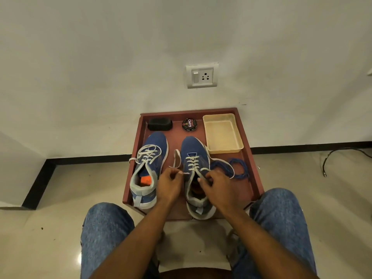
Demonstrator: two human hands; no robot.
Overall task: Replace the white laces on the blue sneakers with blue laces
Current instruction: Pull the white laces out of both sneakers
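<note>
Two blue sneakers with white laces stand toes-away on a dark red tray table. The left sneaker is laced, its ends loose. On the right sneaker the white lace is untied. My left hand pinches one loose end, which loops up beside the shoe. My right hand pinches the other end at the shoe's top eyelets; that end trails right over the blue laces, which lie in a bundle on the tray.
At the tray's back stand a black shoe brush, a round tin of polish and a shallow cream plastic tray. A wall with a socket rises behind. My knees in jeans flank the tray. A cable lies on the floor at right.
</note>
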